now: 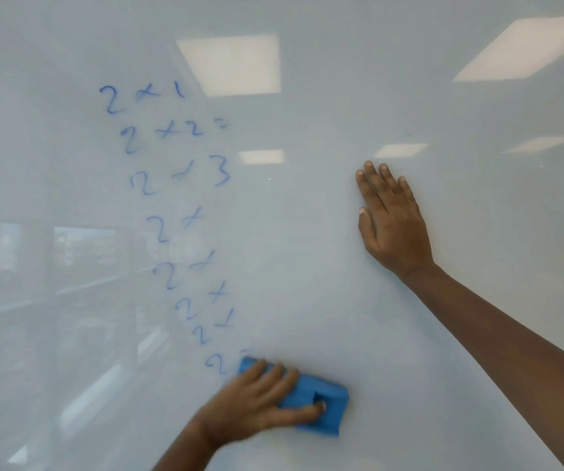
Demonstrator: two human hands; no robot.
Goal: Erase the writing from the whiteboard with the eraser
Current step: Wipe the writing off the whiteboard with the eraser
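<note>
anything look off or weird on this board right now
Nothing damaged or spilled. The blue writing is only half there: the lower rows stop after "2 x", and the whiteboard to their right is bare. The left hand holds the eraser at the lowest row; the right hand lies flat on the board.

A person's left hand [256, 399] and right hand [392, 226] are bare. The left forearm [185, 450] and the long, slender right forearm [511, 334] are uncovered to the frame's edge. Fingernails are trimmed short.
</note>
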